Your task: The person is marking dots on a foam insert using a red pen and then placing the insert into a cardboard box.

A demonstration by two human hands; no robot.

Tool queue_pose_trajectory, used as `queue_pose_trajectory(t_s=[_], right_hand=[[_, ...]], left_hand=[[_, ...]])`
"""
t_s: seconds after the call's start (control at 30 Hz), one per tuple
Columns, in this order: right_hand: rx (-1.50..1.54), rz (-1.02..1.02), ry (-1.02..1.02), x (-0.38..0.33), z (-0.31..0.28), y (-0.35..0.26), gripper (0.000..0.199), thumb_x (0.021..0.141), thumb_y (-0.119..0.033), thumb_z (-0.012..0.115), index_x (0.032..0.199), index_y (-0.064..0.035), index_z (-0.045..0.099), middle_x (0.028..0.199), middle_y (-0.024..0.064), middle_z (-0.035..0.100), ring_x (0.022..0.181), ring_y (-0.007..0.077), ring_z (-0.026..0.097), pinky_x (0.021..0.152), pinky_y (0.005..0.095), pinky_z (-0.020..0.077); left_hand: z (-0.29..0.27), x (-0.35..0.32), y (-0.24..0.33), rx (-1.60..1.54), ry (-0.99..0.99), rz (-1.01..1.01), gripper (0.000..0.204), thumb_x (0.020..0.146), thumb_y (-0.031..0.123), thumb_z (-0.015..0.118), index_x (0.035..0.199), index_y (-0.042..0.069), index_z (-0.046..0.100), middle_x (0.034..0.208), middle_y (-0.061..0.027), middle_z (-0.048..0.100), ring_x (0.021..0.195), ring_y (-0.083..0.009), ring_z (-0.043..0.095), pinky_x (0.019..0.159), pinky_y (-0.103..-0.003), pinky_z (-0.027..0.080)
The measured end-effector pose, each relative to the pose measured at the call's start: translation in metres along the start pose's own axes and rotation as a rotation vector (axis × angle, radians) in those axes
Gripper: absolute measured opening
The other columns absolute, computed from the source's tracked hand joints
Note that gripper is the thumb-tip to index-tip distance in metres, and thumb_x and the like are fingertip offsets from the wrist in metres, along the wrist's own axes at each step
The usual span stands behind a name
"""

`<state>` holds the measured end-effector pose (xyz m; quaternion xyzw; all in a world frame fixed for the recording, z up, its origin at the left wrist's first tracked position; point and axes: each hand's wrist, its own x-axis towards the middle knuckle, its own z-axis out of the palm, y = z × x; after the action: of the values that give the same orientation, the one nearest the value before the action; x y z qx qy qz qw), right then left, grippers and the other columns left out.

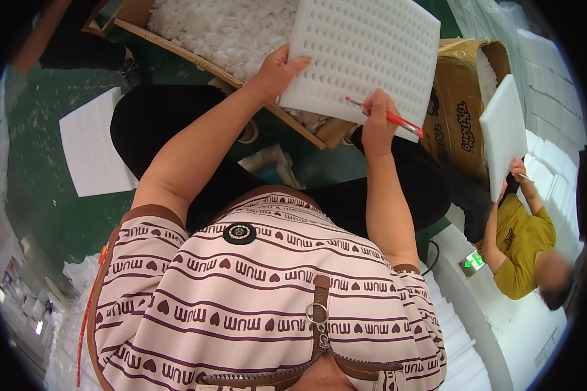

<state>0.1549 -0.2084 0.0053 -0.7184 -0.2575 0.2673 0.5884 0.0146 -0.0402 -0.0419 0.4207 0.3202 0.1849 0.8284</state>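
Note:
A white foam sheet (372,45) with rows of round holes is tilted up in front of me. My left hand (277,75) is closed on its left edge, thumb lying over the holed face. Near the sheet's lower edge, my right hand (379,124) grips a red pen (404,124). The pen's tip points left, close to the sheet's face; whether it touches a hole I cannot tell.
Behind the sheet, a cardboard box (176,47) holds many small white foam pieces. Another cardboard box (460,124) stands to the right. A co-worker (522,228) at the right holds a similar sheet (502,137). A white sheet (88,146) lies on the green floor at left.

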Motion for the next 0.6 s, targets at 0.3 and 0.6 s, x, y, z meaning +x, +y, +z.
queue_pose_trajectory(t_s=[0.3,0.6], right_hand=[[-0.557,-0.468,-0.136,0.003,0.028,0.003,0.026,0.091,-0.013,0.045,0.067,-0.0061,0.054,0.064,-0.0001,0.056,0.059,0.0194,0.046,0.101,0.0421,0.0304],[-0.327,-0.323,-0.14,-0.003,0.021,-0.003,0.025,0.09,-0.01,0.044,0.067,-0.0073,0.054,0.064,-0.0014,0.055,0.06,0.0175,0.049,0.103,0.0409,0.0268]], left_hand=[[0.009,-0.001,0.0,-0.051,-0.04,0.003,0.023,0.091,0.007,0.053,0.114,0.001,0.053,0.098,-0.011,0.065,0.076,-0.0137,0.064,0.063,-0.023,0.055],[0.012,-0.006,0.003,-0.018,-0.037,0.026,0.025,0.09,0.006,0.053,0.114,0.001,0.052,0.098,-0.0107,0.064,0.076,-0.0134,0.063,0.063,-0.023,0.054]])
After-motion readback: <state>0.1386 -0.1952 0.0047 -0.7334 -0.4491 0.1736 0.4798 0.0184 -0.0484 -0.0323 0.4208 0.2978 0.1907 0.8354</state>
